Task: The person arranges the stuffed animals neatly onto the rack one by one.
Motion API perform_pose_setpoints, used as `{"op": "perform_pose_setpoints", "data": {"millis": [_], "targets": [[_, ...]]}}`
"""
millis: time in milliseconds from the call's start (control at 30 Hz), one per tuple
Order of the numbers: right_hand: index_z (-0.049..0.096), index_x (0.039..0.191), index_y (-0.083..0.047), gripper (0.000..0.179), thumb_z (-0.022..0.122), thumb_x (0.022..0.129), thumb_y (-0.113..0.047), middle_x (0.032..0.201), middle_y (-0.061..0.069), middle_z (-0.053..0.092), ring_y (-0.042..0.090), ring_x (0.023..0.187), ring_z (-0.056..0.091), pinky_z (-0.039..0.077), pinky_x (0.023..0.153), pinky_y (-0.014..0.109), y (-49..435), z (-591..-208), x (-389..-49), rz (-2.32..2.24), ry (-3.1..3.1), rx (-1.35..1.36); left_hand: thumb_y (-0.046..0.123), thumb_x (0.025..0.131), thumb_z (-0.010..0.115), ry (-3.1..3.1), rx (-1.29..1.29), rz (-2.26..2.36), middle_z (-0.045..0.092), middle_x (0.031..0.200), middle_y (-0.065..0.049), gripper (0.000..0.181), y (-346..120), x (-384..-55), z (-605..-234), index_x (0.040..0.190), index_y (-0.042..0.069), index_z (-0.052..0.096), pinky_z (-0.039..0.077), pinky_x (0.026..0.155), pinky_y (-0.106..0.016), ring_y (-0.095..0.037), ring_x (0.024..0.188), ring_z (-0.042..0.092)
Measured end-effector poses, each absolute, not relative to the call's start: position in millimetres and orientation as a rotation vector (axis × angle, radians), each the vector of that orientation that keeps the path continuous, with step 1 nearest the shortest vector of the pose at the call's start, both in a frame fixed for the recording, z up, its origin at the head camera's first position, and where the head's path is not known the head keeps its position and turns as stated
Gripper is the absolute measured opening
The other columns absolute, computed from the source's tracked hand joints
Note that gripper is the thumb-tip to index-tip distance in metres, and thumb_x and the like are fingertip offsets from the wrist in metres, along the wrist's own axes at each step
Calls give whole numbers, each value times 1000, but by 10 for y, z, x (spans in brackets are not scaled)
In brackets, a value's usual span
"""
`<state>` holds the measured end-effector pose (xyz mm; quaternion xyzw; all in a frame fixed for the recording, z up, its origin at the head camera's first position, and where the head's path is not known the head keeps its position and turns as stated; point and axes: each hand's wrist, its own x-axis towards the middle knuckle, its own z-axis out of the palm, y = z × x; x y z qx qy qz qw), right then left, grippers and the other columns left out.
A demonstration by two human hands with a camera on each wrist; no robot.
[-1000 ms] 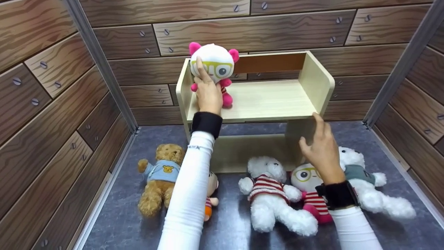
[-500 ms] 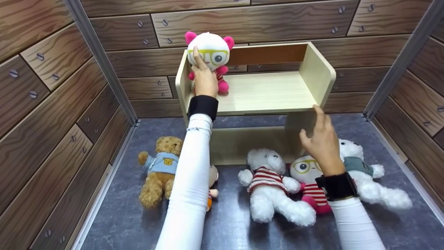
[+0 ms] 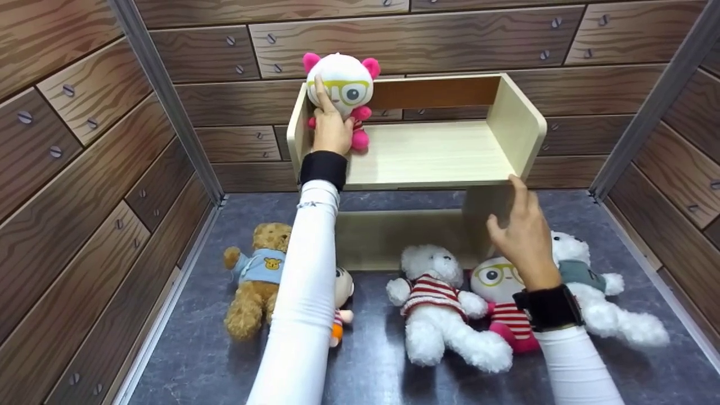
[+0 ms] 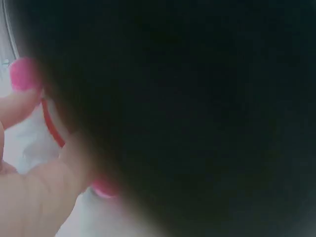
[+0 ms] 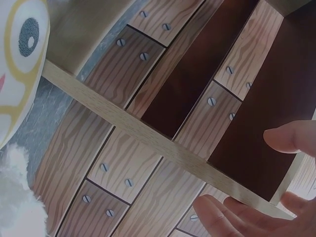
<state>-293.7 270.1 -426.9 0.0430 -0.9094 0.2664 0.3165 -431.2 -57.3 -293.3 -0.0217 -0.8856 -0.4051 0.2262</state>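
A plush with pink ears and yellow glasses (image 3: 349, 93) sits upright at the left end of the wooden shelf's upper board (image 3: 433, 152). My left hand (image 3: 333, 132) holds it by its front, thumb at the body's right side and one straight finger over the face. In the left wrist view, a dark blur covers most of the frame, leaving parts of the hand and pink bits of the plush. My right hand (image 3: 526, 239) touches the board's front right corner with its fingertips, thumb spread apart, holding nothing.
Below lie a brown teddy bear (image 3: 270, 259), a doll (image 3: 339, 292) partly behind my left sleeve, a white bear in stripes (image 3: 433, 306), a second glasses plush (image 3: 495, 278) and a white bear in green (image 3: 579, 275). Wood-patterned walls (image 3: 416, 48) enclose the floor.
My left hand has pushed the pink-eared plush deeper onto the upper board and slightly left. My right hand has stayed at the shelf's corner. The head view has shifted a little.
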Motion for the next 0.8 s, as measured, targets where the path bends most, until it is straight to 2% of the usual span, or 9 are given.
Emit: {"op": "perform_pose_setpoints", "data": {"millis": [133, 233, 400, 533, 700, 800], "targets": [[25, 153, -13, 84, 70, 83, -8, 123, 39, 48, 56, 91, 55, 48, 75, 67, 2706, -4265, -2911, 710, -2413, 107, 25, 96, 67, -2498, -61, -1168, 34, 145, -32, 106, -582, -4262, -2894, 158, 15, -18, 39, 111, -39, -37, 129, 49], [25, 153, -13, 84, 70, 83, -8, 123, 39, 48, 56, 92, 55, 49, 75, 67, 2700, -4253, -2907, 713, -2425, 103, 32, 97, 64, -2519, -40, -1204, 25, 150, -32, 105, -572, -4205, -2854, 157, 17, -21, 37, 113, -39, -38, 133, 46], [24, 154, -14, 84, 70, 83, -9, 123, 38, 48, 56, 90, 55, 49, 74, 67, 2691, -4235, -2922, 713, -2430, 91, 34, 99, 59, -2497, 28, -1249, 11, 155, -37, 101, -509, -4122, -2811, 157, 11, -20, 37, 113, -42, -43, 135, 44], [26, 153, -14, 83, 70, 83, -9, 123, 38, 48, 56, 89, 56, 49, 73, 67, 2691, -4245, -2927, 711, -2414, 91, 31, 99, 59, -2466, 74, -1212, 6, 157, -39, 97, -440, -4081, -2839, 157, 1, -13, 42, 109, -43, -44, 134, 45], [29, 151, -13, 81, 70, 82, -10, 121, 36, 50, 56, 91, 55, 47, 75, 67, 2694, -4274, -2925, 702, -2378, 104, 26, 98, 58, -2451, 118, -1082, 17, 154, -39, 84, -376, -4026, -2910, 155, -10, 8, 51, 96, -42, -40, 114, 62], [28, 151, -13, 80, 70, 82, -10, 121, 36, 49, 56, 91, 55, 47, 75, 67, 2698, -4269, -2924, 702, -2376, 101, 22, 95, 59, -2446, 110, -1002, 23, 150, -39, 72, -357, -4009, -2935, 148, -13, 24, 54, 90, -41, -39, 103, 65]]}}
